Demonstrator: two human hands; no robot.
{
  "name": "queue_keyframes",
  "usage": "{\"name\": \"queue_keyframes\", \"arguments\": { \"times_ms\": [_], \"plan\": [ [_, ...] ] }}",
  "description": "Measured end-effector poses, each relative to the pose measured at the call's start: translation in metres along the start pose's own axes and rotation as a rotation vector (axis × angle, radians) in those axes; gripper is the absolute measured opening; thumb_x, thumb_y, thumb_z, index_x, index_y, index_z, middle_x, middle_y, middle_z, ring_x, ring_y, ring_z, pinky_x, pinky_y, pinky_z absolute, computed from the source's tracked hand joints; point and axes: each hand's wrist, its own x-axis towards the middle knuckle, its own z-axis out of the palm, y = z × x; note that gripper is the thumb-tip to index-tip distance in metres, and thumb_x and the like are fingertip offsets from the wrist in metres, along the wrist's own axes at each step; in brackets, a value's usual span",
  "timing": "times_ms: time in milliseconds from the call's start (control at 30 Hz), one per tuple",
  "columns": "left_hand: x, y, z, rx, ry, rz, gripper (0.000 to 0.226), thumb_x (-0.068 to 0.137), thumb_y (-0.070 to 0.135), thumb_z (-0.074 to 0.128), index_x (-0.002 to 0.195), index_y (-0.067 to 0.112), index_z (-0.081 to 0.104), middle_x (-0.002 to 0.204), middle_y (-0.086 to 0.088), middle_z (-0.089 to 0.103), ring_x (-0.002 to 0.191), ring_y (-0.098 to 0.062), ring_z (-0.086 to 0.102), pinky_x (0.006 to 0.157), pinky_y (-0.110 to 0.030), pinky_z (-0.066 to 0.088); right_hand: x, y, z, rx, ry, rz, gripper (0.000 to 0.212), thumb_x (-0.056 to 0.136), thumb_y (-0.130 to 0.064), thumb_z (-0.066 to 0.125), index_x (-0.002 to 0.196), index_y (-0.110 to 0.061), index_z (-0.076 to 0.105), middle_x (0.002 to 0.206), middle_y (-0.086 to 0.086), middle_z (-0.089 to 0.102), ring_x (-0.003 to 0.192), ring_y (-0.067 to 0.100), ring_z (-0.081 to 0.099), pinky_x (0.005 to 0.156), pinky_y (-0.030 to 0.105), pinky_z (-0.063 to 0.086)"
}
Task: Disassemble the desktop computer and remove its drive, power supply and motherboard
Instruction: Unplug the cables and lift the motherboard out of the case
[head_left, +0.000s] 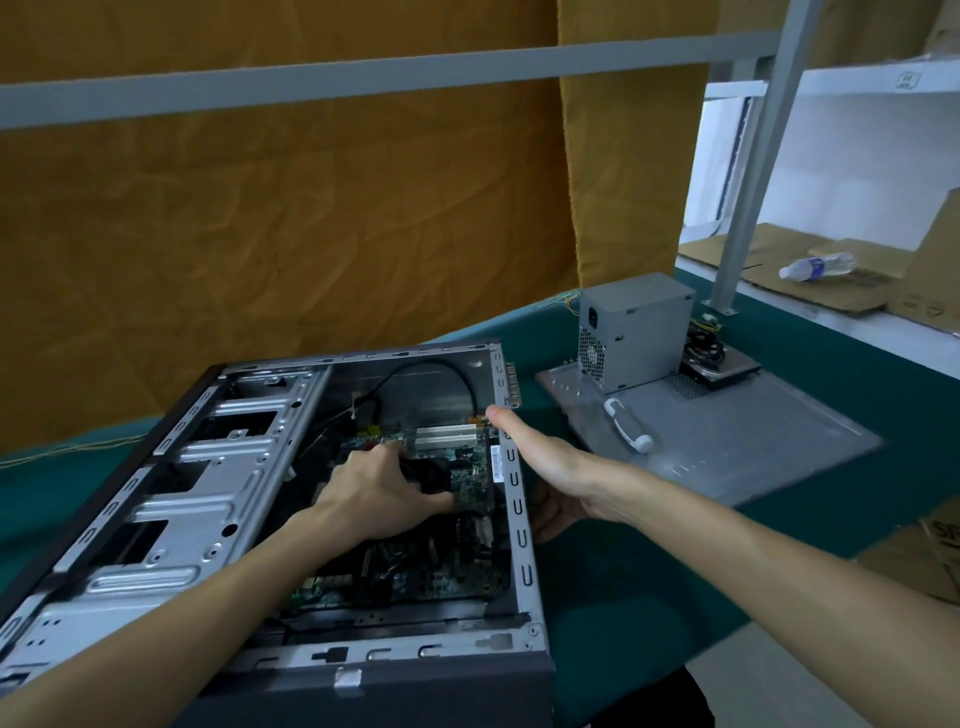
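The open computer case (171, 525) lies on its side on the green table, its side panel off. Inside it sits the green motherboard (415, 571). My left hand (379, 493) reaches into the case and is closed on the black heatsink fan (434, 475) mounted on the board. My right hand (545, 467) grips the case's right rear wall, thumb over the rim and fingers outside. The grey power supply (636, 330) stands on the removed side panel (753, 447) to the right, with a drive (724, 371) and cables behind it.
A white-and-grey handled screwdriver (628, 423) lies on the side panel. Behind stands an orange curtain (285, 234) and a grey shelf frame (753, 171). A water bottle (815, 267) and cardboard lie on the shelf at right. A cardboard box (930, 556) sits at the table's right edge.
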Motion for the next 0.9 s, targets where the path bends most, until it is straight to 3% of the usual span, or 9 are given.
{"name": "queue_keyframes", "arguments": {
  "times_ms": [167,300,400,467,533,667,733,833,900],
  "plan": [
    [0.003,-0.002,-0.003,-0.018,-0.016,-0.003,0.076,0.059,0.077,0.075,0.110,0.023,0.059,0.090,0.011,0.067,0.083,-0.012,0.063,0.073,-0.030,0.054,0.000,0.001,-0.001,0.026,-0.051,0.023,0.107,0.061,-0.102,0.037,0.129,-0.022,0.057,0.095,0.017,0.075,0.084,0.041,0.076,0.080,0.058,0.061],
    [0.000,0.002,-0.001,0.026,0.002,-0.007,0.092,0.062,0.078,0.074,0.128,0.016,0.055,0.100,0.004,0.065,0.090,-0.019,0.061,0.071,-0.031,0.051,-0.003,-0.002,-0.002,-0.021,-0.071,0.051,0.109,0.065,-0.103,0.029,0.140,-0.027,0.049,0.108,0.020,0.071,0.077,0.037,0.076,0.076,0.057,0.061],
    [-0.001,0.004,-0.002,0.029,0.016,-0.016,0.094,0.063,0.077,0.074,0.132,0.017,0.054,0.101,0.004,0.065,0.091,-0.019,0.062,0.071,-0.031,0.052,-0.003,-0.004,-0.001,-0.119,0.009,-0.024,0.097,0.074,-0.098,0.020,0.152,-0.043,0.036,0.140,0.019,0.059,0.112,0.040,0.069,0.096,0.057,0.055],
    [-0.002,0.004,-0.002,0.024,0.008,-0.012,0.089,0.063,0.076,0.075,0.130,0.019,0.055,0.098,0.006,0.067,0.090,-0.017,0.063,0.074,-0.032,0.054,0.001,-0.002,-0.001,-0.137,0.070,-0.097,0.090,0.081,-0.093,0.019,0.156,-0.046,0.028,0.159,0.014,0.041,0.144,0.036,0.042,0.118,0.059,0.033],
    [-0.003,0.005,-0.002,0.020,0.007,-0.009,0.085,0.064,0.075,0.075,0.127,0.021,0.056,0.095,0.008,0.066,0.087,-0.016,0.063,0.077,-0.033,0.056,0.005,0.000,0.000,-0.112,0.085,-0.127,0.091,0.081,-0.093,0.021,0.157,-0.043,0.027,0.163,0.014,0.033,0.150,0.034,0.030,0.122,0.057,0.024],
    [-0.004,0.001,-0.005,-0.005,0.000,-0.005,0.086,0.063,0.074,0.076,0.129,0.023,0.057,0.092,0.011,0.066,0.088,-0.015,0.065,0.079,-0.034,0.058,0.006,-0.001,-0.001,-0.163,0.144,-0.146,0.113,0.070,-0.097,0.026,0.160,-0.030,0.026,0.164,0.011,0.030,0.150,0.031,0.032,0.118,0.047,0.029],
    [-0.003,-0.003,-0.009,-0.004,-0.008,-0.001,0.092,0.063,0.073,0.077,0.136,0.022,0.056,0.093,0.011,0.064,0.093,-0.017,0.064,0.080,-0.032,0.056,0.005,-0.003,-0.006,-0.256,0.261,-0.158,0.126,0.066,-0.098,0.027,0.162,-0.018,0.015,0.165,0.007,0.029,0.146,0.029,0.036,0.100,0.040,0.034],
    [-0.003,-0.009,-0.012,0.015,0.004,-0.009,0.095,0.064,0.075,0.076,0.140,0.022,0.054,0.093,0.011,0.063,0.095,-0.017,0.064,0.078,-0.029,0.054,0.007,-0.004,-0.010,-0.345,0.307,-0.171,0.125,0.066,-0.096,0.026,0.162,-0.017,0.009,0.160,0.006,0.038,0.132,0.029,0.047,0.086,0.040,0.033],
    [-0.001,-0.014,-0.013,0.023,-0.003,-0.012,0.094,0.064,0.076,0.075,0.138,0.023,0.055,0.095,0.011,0.066,0.093,-0.016,0.064,0.076,-0.029,0.054,0.003,-0.006,-0.011,-0.357,0.321,-0.198,0.117,0.069,-0.091,0.029,0.160,-0.019,0.011,0.151,0.007,0.048,0.108,0.025,0.055,0.078,0.040,0.036]
  ]
}}
